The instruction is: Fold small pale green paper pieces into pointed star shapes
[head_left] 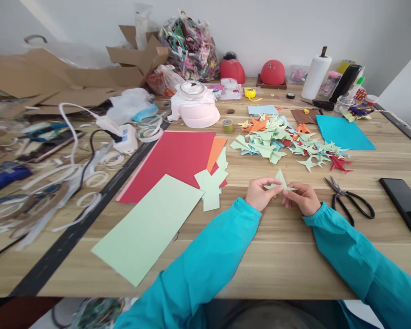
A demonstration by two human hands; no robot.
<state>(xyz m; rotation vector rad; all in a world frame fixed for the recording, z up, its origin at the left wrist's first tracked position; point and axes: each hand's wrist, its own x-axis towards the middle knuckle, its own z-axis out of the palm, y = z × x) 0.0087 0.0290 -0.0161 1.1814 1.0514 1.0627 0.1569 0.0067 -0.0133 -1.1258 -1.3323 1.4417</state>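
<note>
Between my two hands is a pale green folded paper piece (280,177) with a point standing up and tips spread to the sides. My left hand (263,192) pinches it from the left, thumb along the front. From the right, my right hand (302,197) pinches it too, with thumb and fingers closed. Just beyond lies a pile of folded paper shapes (270,139) in green, orange, blue and red. Pale green paper cutouts (212,187) lie to the left of my hands, partly over other coloured paper. Fingers hide part of the held piece.
A large pale green sheet (147,228) and a red sheet (178,155) lie left. Black-handled scissors (349,201) and a phone (404,205) lie right. Farther back are a blue sheet (344,132), a tape measure (250,93) and a white bottle (315,77). Cords and strips clutter the far left.
</note>
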